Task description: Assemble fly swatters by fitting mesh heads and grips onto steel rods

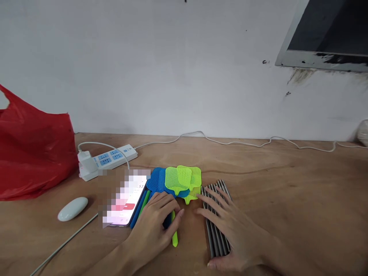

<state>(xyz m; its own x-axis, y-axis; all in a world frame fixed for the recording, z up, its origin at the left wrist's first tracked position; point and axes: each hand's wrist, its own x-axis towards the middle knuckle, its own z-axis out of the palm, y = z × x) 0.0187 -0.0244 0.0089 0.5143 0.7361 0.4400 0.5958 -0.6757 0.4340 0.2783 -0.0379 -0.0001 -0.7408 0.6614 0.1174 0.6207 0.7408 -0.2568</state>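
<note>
Several plastic fly swatters (178, 181), blue and yellow-green, lie overlapped on the wooden table (287, 191). My left hand (156, 226) rests on their handles with fingers curled over them. A row of several grey metal rods (215, 218) lies just to the right. My right hand (232, 230) lies flat on the rods, fingers spread and stretched toward the swatter heads.
A phone (126, 203) with a lit screen lies left of the swatters. A white power strip (106, 161) with a cable, a white oval object (72, 209) and a red plastic bag (31, 153) stand at the left. A white cable (230, 142) runs along the wall.
</note>
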